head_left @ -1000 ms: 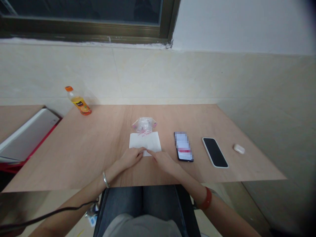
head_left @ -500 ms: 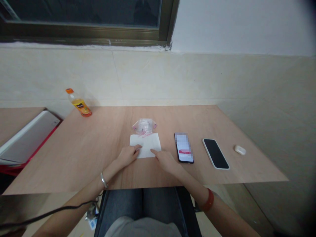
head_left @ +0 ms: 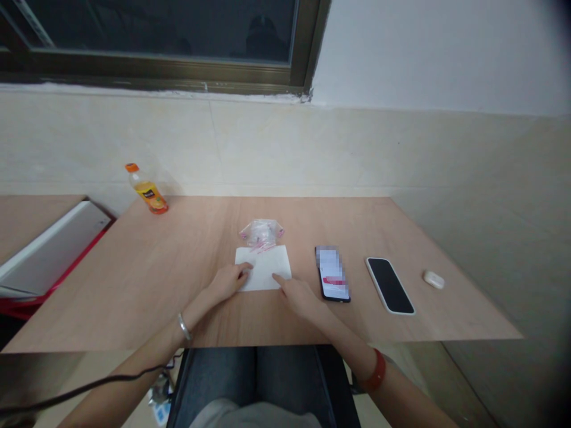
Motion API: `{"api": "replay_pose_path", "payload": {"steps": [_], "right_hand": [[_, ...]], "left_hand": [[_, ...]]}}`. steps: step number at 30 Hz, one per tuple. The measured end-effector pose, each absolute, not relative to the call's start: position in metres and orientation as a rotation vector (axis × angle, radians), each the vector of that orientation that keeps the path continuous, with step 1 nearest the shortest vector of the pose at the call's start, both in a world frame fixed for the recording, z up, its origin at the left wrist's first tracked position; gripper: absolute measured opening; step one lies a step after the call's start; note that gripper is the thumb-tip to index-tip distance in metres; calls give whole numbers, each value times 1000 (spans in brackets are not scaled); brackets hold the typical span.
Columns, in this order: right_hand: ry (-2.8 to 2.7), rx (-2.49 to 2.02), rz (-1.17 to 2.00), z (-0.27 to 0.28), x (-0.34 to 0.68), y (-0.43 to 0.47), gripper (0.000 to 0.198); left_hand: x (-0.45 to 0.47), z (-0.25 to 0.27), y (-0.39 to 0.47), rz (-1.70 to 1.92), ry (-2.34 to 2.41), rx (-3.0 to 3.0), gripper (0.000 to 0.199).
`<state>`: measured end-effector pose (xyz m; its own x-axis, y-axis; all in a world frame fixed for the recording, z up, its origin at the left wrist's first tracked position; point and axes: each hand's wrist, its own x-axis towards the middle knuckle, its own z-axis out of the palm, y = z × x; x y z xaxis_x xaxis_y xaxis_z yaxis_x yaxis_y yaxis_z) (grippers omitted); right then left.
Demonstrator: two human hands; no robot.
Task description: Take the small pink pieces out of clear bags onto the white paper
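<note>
A white sheet of paper (head_left: 264,270) lies flat on the table in front of me. My left hand (head_left: 226,280) rests at its left edge, with the index finger stretched onto the paper and the thumb a little apart. At the right edge, my right hand (head_left: 300,293) touches the paper with an outstretched index finger; its other fingers are partly hidden beneath the hand. Neither hand grips the sheet. Just behind the paper sits a clear plastic bag (head_left: 262,233) with pinkish marks, its contents too indistinct to name.
To the right lie a phone with a lit screen (head_left: 333,274), a white-edged phone with a dark screen (head_left: 391,286) and a small white case (head_left: 433,279). An orange drink bottle (head_left: 150,193) stands at the back left of the wooden table (head_left: 178,255). A black cable (head_left: 89,385) crosses my left forearm.
The view has tilted up slightly, so the table things sit a little lower in the picture. My left hand has shifted slightly left; the right hand stays at the paper's right edge.
</note>
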<state>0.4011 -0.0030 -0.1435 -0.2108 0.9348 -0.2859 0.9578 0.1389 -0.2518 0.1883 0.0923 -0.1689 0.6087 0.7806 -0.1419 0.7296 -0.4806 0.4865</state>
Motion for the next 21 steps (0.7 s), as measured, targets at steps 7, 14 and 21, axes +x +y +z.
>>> {"api": "replay_pose_path", "payload": {"steps": [7, 14, 21], "right_hand": [[2289, 1911, -592, -148, 401, -1, 52], [2311, 1905, -608, -145, 403, -2, 53], [2330, 1884, -547, -153, 402, -4, 53]], "left_hand": [[210, -159, 126, 280, 1264, 2533, 31], [241, -156, 139, 164, 1310, 2719, 27], [231, -158, 152, 289, 1389, 2361, 23]]}}
